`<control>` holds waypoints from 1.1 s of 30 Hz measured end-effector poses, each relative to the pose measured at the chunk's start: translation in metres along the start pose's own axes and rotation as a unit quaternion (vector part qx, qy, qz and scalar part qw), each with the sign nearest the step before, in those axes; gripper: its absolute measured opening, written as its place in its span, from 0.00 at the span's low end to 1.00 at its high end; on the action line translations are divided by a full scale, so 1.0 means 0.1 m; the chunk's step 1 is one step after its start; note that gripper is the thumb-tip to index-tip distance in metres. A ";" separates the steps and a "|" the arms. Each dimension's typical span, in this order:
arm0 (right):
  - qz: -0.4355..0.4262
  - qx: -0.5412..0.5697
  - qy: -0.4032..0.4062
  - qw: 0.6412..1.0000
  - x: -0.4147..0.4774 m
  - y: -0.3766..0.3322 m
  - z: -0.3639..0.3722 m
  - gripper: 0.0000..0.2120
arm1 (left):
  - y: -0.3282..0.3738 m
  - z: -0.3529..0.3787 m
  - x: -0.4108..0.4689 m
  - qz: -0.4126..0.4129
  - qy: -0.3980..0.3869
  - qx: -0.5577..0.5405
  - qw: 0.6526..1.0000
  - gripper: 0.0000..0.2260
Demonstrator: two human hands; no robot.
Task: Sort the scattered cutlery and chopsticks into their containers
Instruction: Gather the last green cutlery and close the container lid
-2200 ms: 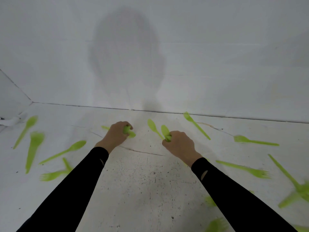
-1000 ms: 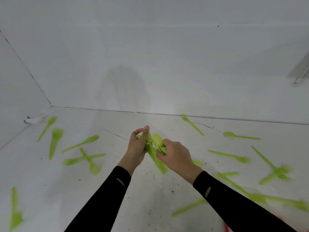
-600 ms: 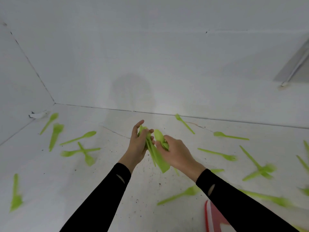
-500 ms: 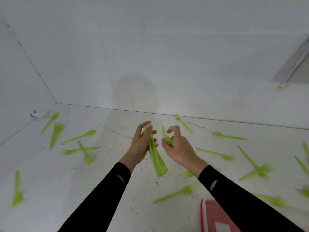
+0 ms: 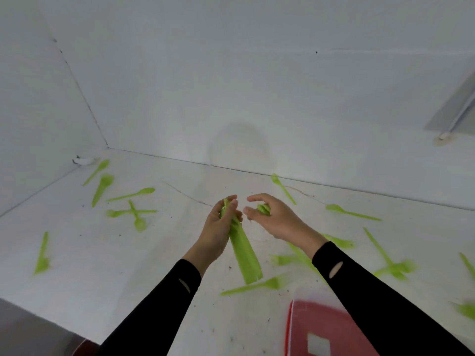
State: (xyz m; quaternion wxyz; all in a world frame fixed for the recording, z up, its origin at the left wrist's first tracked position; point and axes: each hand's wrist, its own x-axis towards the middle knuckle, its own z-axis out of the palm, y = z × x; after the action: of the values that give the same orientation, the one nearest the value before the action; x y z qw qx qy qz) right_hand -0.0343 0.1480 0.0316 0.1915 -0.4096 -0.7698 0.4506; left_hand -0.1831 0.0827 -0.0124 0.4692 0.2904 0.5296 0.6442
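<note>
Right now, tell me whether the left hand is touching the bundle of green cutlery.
Touching. The head view shows the left hand gripping the bundle of green cutlery near its top, fingers curled round it.

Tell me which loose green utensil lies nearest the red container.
The utensil just past the red container's left corner, below the left hand's bundle; the others lie farther off.

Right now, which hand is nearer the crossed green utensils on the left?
Left. The left hand, gripping a green bundle, is right of the crossed utensils; the right hand, holding a green piece, is farther right.
</note>
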 end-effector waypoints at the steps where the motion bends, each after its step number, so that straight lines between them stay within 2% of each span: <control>1: 0.022 0.053 0.018 0.998 -0.02 0.01 0.02 0.17 | -0.03 -0.03 -0.03 -0.004 0.008 -0.017 1.000 0.12; 3: 0.098 0.190 0.010 0.977 -0.04 0.02 0.09 0.18 | -0.05 -0.07 -0.13 -0.024 0.016 -0.053 0.998 0.13; 5: 0.155 0.299 -0.029 0.941 -0.03 0.02 0.19 0.22 | -0.05 -0.12 -0.22 -0.030 0.024 -0.076 0.996 0.13; 7: 0.168 0.328 -0.067 0.927 -0.03 -0.02 0.29 0.22 | -0.06 -0.17 -0.29 -0.029 0.043 -0.070 0.996 0.10; 9: 0.149 0.319 -0.097 0.931 -0.02 -0.06 0.38 0.19 | -0.08 -0.22 -0.33 -0.033 0.071 -0.045 0.996 0.12; 12: 0.073 0.303 -0.161 0.936 -0.01 -0.15 0.55 0.13 | -0.09 -0.31 -0.37 -0.020 0.072 -0.028 0.997 0.27; 14: 0.033 0.270 -0.171 0.947 0.02 -0.21 0.66 0.12 | -0.07 -0.39 -0.37 -0.004 0.073 -0.032 0.997 0.30; 20: -0.021 0.055 -0.152 0.987 0.20 -0.47 1.12 0.12 | 0.07 -0.80 -0.28 -0.019 0.137 -0.070 0.988 0.17; 23: -0.043 -0.066 -0.126 0.989 0.33 -0.64 1.41 0.15 | 0.17 -1.05 -0.23 -0.022 0.152 -0.108 0.982 0.13; 24: -0.036 -0.065 -0.146 0.986 0.40 -0.67 1.50 0.17 | 0.21 -1.14 -0.23 -0.020 0.152 -0.119 0.981 0.11; 26: -0.010 0.004 -0.200 0.980 0.51 -0.75 1.65 0.21 | 0.31 -1.36 -0.22 -0.009 0.159 -0.129 0.979 0.09; 28: 0.004 0.076 -0.182 0.980 0.62 -0.85 1.76 0.21 | 0.43 -1.59 -0.20 -0.001 0.173 -0.129 0.976 0.08; 30: 0.021 0.087 -0.148 0.985 0.74 -0.93 1.81 0.22 | 0.53 -1.78 -0.18 -0.004 0.174 -0.126 0.977 0.08; 31: 0.037 0.093 -0.167 0.981 0.81 -0.98 1.86 0.24 | 0.59 -1.88 -0.17 -0.012 0.161 -0.121 0.979 0.10; 33: 0.072 0.157 -0.256 0.951 0.92 -1.04 1.93 0.28 | 0.69 -1.97 -0.19 -0.031 0.105 -0.089 0.990 0.17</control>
State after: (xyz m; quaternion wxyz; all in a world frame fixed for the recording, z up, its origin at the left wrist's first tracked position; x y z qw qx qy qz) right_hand -0.2646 0.0911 0.0126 0.0170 -0.2996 -0.6809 0.6681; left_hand -0.3675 -0.0154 0.0028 0.4545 0.1619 0.5251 0.7011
